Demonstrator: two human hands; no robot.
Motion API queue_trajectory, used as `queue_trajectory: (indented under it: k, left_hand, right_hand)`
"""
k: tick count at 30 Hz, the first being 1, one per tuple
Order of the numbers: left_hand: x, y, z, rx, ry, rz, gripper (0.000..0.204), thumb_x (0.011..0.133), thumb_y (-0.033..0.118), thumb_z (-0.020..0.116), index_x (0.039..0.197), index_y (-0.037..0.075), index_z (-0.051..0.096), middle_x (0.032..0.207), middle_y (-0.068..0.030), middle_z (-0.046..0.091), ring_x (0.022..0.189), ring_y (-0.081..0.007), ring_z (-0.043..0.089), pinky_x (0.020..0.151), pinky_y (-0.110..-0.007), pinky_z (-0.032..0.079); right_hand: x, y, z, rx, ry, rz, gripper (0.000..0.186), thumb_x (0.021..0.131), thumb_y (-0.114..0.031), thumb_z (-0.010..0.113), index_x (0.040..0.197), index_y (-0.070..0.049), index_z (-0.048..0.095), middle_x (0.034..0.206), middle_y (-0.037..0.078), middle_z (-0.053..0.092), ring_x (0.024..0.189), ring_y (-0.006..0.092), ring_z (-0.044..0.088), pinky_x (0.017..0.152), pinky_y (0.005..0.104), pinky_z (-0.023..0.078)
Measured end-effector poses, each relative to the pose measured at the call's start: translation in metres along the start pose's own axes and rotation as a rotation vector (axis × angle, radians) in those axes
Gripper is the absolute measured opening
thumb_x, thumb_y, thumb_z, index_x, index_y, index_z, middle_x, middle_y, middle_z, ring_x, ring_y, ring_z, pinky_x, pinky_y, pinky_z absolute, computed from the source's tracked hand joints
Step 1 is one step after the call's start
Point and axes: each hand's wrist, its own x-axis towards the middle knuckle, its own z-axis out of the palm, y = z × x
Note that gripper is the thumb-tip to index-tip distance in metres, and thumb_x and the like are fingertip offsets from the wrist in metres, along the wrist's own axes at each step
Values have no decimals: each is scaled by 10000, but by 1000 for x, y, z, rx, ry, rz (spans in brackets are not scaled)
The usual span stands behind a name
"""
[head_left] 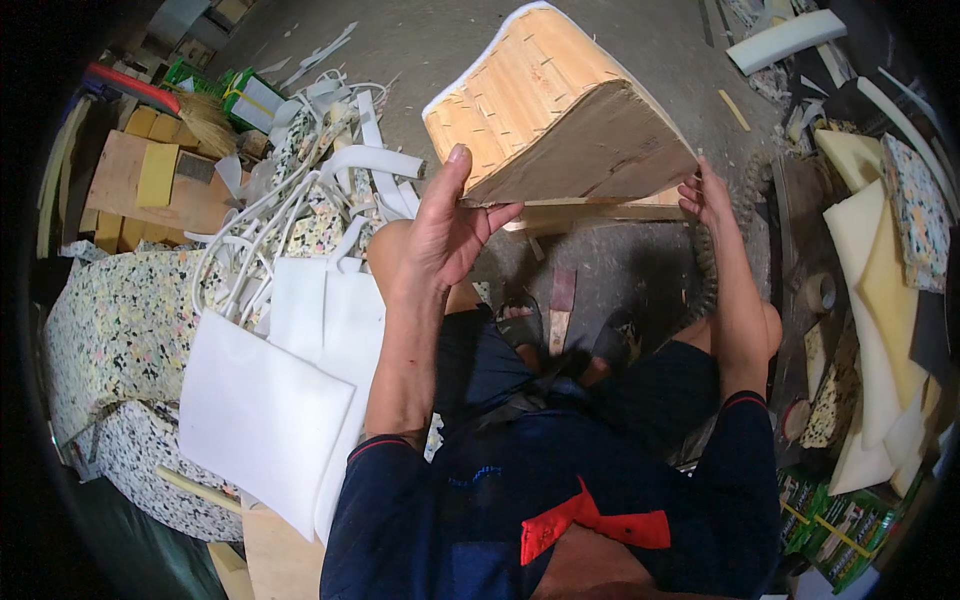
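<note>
A wedge-shaped wooden piece [540, 100] with rows of staples on its pale side, a darker bare side and a white layer along its far edge is raised in both hands. My left hand [455, 225] grips its lower left corner, thumb up the side and fingers along the lower edge. My right hand [705, 190] holds its right corner with the fingertips. Part of another pale wooden piece [650, 213] shows beneath it, mostly hidden. Between my feet lies a short wood strip [559, 330] with a reddish-brown upper part.
To the left lie white foam sheets [262, 420], tangled offcuts [383, 170], speckled foam [120, 340], boards [135, 190] and a straw broom [205, 120]. Cream foam [865, 330], green packs [835, 540] and a coiled hose [708, 285] are at the right, on the grey floor [360, 45].
</note>
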Motion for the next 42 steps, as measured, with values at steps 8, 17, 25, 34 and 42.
queue_trajectory:
  k: [8,17,25,34,42]
  left_hand:
    - [0,1,9,36,22,13,571,1029,446,475,1448,68,394,1363,-169,543,1184,-316,602,970,-462,545]
    - [3,8,22,204,52,14,665,988,500,528,1454,51,378,1350,-192,541,1162,-307,614,887,-451,593]
    - [5,9,40,261,45,34,744,946,510,589,1424,-20,382,1300,-222,555,1114,-291,635,824,-413,611]
    - [32,1,84,373,75,-3,742,867,595,657,1318,24,515,1099,-164,646,934,-274,695,697,-397,629]
    - [46,1,113,437,43,100,725,820,642,686,995,-58,611,761,-102,592,712,-246,660,554,-350,567]
  right_hand:
    - [-2,-5,3,3,-12,3,404,964,-505,579,983,-104,534,707,-19,454,525,97,501,398,249,432]
    - [0,-3,0,1,36,-13,408,963,-482,601,997,-87,506,694,-11,428,529,95,478,389,246,410]
    - [-11,-27,0,-542,406,-432,392,925,-375,675,996,7,624,741,21,581,658,124,571,545,276,482]
    - [-264,-125,97,-781,44,-1835,140,807,-12,707,945,-23,685,904,117,681,766,250,675,688,346,553]
    - [-281,-145,133,-785,18,-1890,168,784,2,668,951,-10,647,876,122,657,753,275,672,644,358,543]
